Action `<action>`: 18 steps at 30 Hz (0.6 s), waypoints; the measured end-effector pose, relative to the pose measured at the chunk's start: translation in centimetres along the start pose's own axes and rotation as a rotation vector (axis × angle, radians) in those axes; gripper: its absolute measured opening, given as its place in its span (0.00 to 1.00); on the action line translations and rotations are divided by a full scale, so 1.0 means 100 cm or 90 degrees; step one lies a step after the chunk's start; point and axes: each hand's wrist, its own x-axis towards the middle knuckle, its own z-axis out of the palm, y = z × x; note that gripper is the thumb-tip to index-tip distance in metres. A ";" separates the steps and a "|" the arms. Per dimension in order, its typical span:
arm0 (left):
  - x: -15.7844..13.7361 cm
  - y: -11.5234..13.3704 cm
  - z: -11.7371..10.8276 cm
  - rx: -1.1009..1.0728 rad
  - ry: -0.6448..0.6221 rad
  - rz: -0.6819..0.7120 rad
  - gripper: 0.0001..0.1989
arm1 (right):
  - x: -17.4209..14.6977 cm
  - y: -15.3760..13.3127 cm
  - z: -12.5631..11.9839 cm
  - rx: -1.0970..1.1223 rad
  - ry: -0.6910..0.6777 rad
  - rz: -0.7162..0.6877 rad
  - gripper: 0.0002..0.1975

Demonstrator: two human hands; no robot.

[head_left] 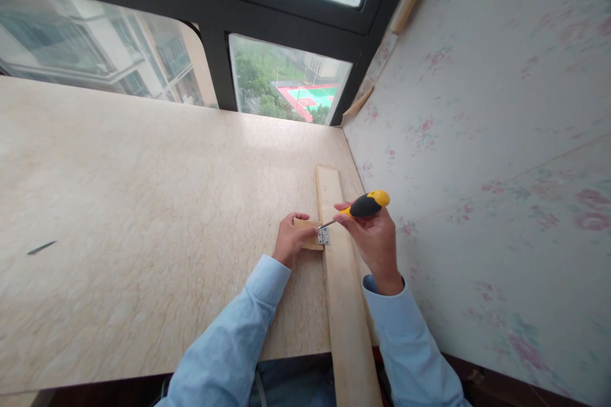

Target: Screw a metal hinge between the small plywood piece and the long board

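A yellow and black screwdriver (365, 205) is held in my right hand (375, 238), its shaft slanting down to the left. The tip meets the upper part of a small metal hinge (324, 236). That hinge lies across the joint between a long wooden board (344, 292) and a short wooden block (311, 240). My left hand (292, 238) grips the short block from its left side, thumb on top close to the hinge. Whether a screw sits under the tip is too small to tell.
The marbled sill (143, 229) spreads to the left, with a thin dark blade-like piece (41, 247) lying on it. A flower-patterned wall (477, 140) stands close on the right. Dark-framed windows (291, 76) rise behind. The long board overhangs the sill's front edge.
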 end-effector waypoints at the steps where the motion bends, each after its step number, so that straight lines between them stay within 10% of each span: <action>1: 0.000 0.000 0.000 0.002 0.000 0.001 0.24 | 0.000 0.001 0.001 -0.021 0.016 0.002 0.19; 12: -0.001 0.001 0.000 0.061 0.017 0.039 0.23 | 0.003 0.006 -0.002 -0.160 0.027 -0.099 0.19; 18: -0.001 0.001 0.001 0.065 0.025 0.029 0.23 | 0.003 -0.002 -0.015 -0.200 0.071 -0.011 0.21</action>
